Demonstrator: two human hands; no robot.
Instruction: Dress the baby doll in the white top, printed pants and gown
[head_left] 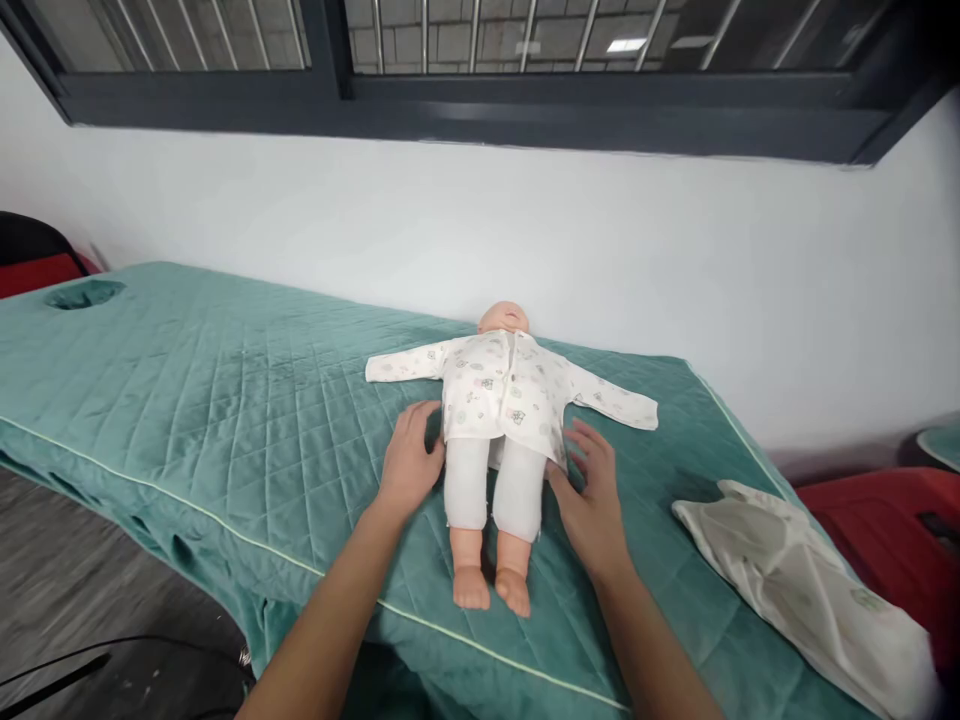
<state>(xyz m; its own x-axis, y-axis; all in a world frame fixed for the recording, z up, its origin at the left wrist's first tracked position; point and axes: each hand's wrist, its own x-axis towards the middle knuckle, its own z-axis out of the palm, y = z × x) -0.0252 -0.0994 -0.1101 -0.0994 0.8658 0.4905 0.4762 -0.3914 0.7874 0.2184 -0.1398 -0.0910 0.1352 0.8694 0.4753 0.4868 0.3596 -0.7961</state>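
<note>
A baby doll point(514, 318) lies on its back on the green quilted cover, bare feet towards me. It wears a long-sleeved white shirt point(502, 385) with small printed figures, its sleeves spread out to both sides. White cloth covers its legs down to the shins. Beside the doll's hip on the left is my left hand point(411, 458), thumb and fingers apart at the shirt's edge. On the opposite side my right hand point(592, 495) has its fingers spread, the thumb close to the shirt's lower hem. Neither hand visibly grips anything; exact contact with the shirt cannot be made out.
The bed's green cover point(225, 400) has a face hole point(84, 293) at the far left. A crumpled white garment point(802, 590) lies at the right edge. Beyond it stands a red chair point(892, 520). A white wall point(420, 220) with a barred window runs behind.
</note>
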